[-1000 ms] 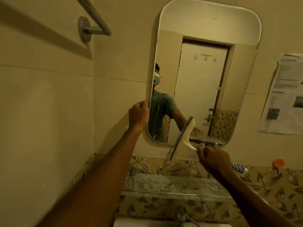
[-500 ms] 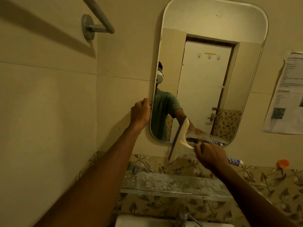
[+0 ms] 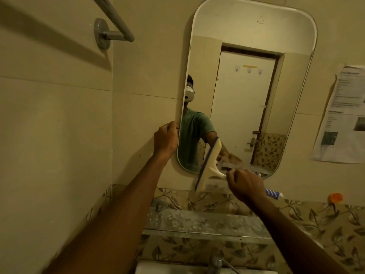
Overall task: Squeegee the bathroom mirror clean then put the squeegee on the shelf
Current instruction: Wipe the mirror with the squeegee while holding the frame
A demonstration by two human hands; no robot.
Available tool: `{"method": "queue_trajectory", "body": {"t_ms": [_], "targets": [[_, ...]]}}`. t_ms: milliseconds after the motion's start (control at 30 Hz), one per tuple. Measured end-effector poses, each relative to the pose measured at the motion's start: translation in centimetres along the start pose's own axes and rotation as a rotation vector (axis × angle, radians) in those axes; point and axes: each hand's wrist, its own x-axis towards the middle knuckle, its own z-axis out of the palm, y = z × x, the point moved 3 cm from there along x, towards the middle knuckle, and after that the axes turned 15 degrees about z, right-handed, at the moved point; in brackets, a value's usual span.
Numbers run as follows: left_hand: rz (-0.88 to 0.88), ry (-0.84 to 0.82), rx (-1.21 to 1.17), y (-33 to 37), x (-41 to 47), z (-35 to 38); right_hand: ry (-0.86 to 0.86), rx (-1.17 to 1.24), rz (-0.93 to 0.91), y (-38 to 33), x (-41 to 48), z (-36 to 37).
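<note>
A tall rounded mirror point(image 3: 246, 99) hangs on the beige tiled wall. My left hand point(image 3: 165, 138) grips its left edge low down. My right hand point(image 3: 245, 184) holds the handle of a cream squeegee point(image 3: 208, 165) with a dark blue blade. The blade stands almost upright, tilted, across the mirror's bottom edge at lower left. A speckled glass shelf point(image 3: 201, 222) runs under the mirror, below both hands.
A blue-and-white tube point(image 3: 273, 193) lies behind my right hand near the mirror's foot. An orange hook point(image 3: 335, 197) and a taped paper sheet point(image 3: 342, 115) are at right. A grey towel bar point(image 3: 114, 18) is upper left. A tap point(image 3: 217, 261) and basin sit below.
The squeegee blade has moved slightly up and left along the mirror's lower part with my right hand. My left hand has stayed on the mirror's edge.
</note>
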Motion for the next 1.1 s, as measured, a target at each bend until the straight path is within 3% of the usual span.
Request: {"method": "queue_trajectory", "body": {"t_ms": [233, 400, 500, 767, 867, 1100], "targets": [[0.008, -0.080, 0.061, -0.1, 0.3, -0.4, 0.018, 0.013, 0.151, 3.5, -1.9, 0.9], [0.074, -0.058, 0.136, 0.2, -0.5, 0.0, 0.115, 0.148, 0.023, -2.6, -1.6, -0.1], [0.105, -0.023, 0.156, 0.1, -0.7, 0.4, 0.054, 0.208, -0.008, -4.1, -0.7, 0.0], [0.060, -0.066, 0.102, 0.2, -0.5, 0.0, -0.038, 0.086, 0.209, 5.8, -0.8, 0.9], [0.024, -0.083, 0.063, 0.1, -0.7, -0.2, -0.009, 0.088, 0.249, 6.5, -2.1, 0.8], [-0.027, -0.080, 0.066, -0.5, -1.1, -0.3, -0.006, 0.020, -0.184, -5.9, -3.1, 0.8]]}}
